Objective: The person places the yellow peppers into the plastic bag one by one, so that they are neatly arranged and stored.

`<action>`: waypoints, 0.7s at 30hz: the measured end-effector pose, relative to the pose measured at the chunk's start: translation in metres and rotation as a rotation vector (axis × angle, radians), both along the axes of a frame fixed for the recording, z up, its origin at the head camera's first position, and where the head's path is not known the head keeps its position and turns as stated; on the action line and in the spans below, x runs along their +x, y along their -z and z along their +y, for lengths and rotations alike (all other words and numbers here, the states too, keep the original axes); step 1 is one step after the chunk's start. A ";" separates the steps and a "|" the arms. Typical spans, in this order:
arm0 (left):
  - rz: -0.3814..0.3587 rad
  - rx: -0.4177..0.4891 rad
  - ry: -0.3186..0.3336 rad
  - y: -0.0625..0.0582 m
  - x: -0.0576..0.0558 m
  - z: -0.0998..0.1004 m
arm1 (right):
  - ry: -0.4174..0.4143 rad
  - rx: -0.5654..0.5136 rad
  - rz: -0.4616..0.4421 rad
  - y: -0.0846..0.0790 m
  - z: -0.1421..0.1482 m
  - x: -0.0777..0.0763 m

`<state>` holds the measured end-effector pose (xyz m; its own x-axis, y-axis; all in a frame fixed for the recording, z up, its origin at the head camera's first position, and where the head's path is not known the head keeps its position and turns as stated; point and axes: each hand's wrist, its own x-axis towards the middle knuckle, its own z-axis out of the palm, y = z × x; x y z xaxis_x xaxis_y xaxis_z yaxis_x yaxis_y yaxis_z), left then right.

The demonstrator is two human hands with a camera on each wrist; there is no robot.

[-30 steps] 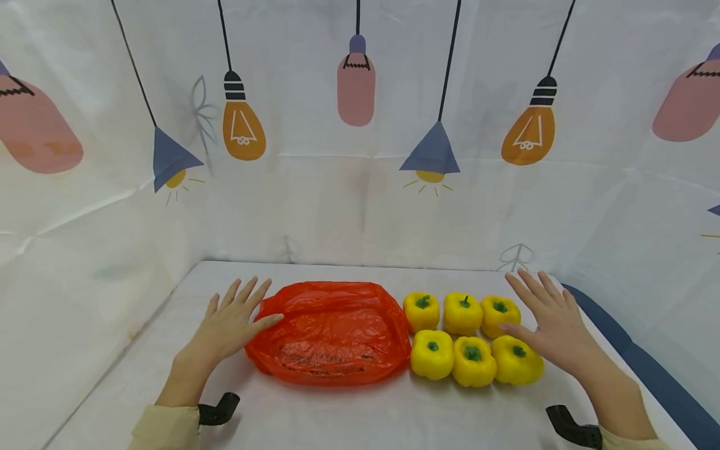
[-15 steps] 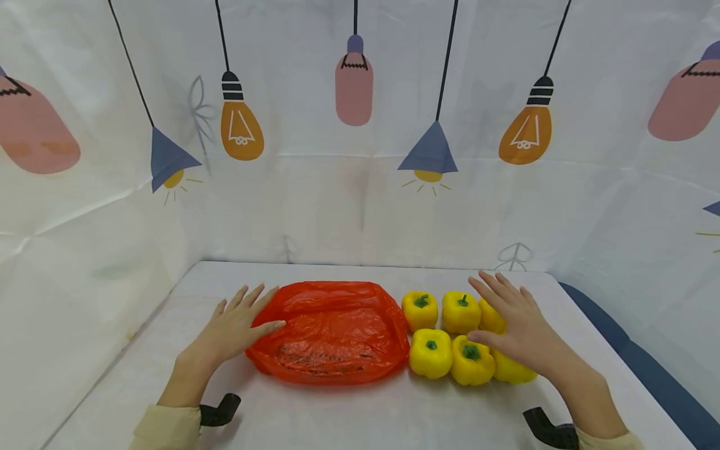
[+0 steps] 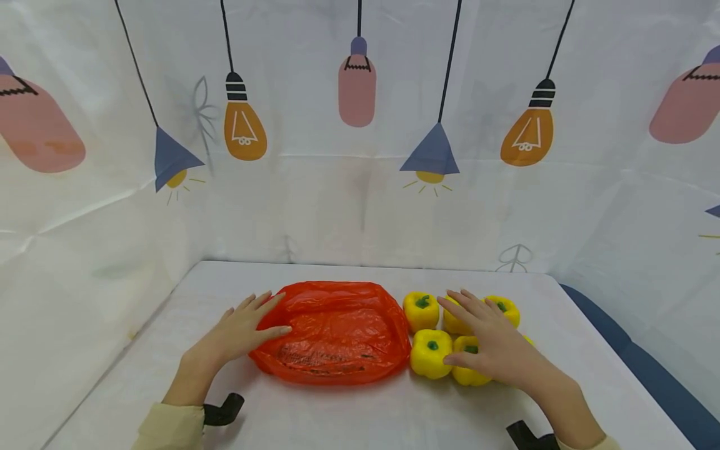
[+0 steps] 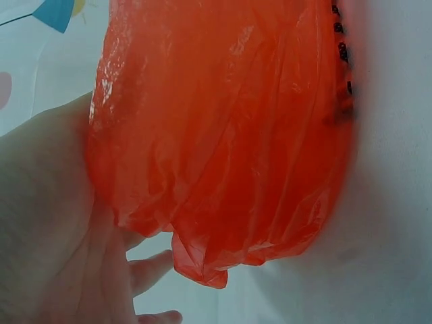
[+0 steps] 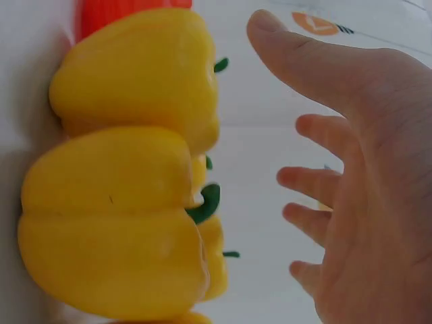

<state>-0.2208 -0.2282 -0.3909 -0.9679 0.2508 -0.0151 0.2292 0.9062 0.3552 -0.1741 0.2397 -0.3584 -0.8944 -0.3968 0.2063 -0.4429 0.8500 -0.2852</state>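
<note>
A red plastic bag point(image 3: 343, 337) lies full-looking on the white table; its contents are hidden. My left hand point(image 3: 239, 331) is at the bag's left side, fingers spread, the thumb over its near left part. In the left wrist view the bag point(image 4: 223, 135) fills the middle, and part of the left hand point(image 4: 67, 223) shows beside it; firm contact cannot be told. Several yellow bell peppers point(image 3: 430, 354) with green stems stand in two rows right of the bag. Above them hovers my right hand point(image 3: 489, 340), fingers extended, holding nothing. The right wrist view shows a gap between the peppers point(image 5: 115, 223) and fingers.
The white table point(image 3: 315, 419) runs back to a white curtain point(image 3: 315, 206) printed with lamps. A dark blue surface point(image 3: 647, 369) borders the table's right edge. Black wrist mounts point(image 3: 224, 409) stick out near each sleeve.
My right hand has moved left, from the right end of the peppers to above their middle. My left hand has shifted slightly right, closer over the bag. The peppers and bag look unmoved.
</note>
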 end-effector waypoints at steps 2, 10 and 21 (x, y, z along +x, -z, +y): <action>-0.028 0.030 0.006 0.000 0.000 0.001 | -0.011 0.008 -0.006 0.003 -0.005 0.002; -0.107 0.123 0.033 0.003 -0.001 0.001 | 0.014 0.025 -0.163 0.009 -0.024 0.008; -0.073 0.128 0.071 0.000 0.003 0.004 | -0.004 0.092 -0.189 0.017 -0.034 0.006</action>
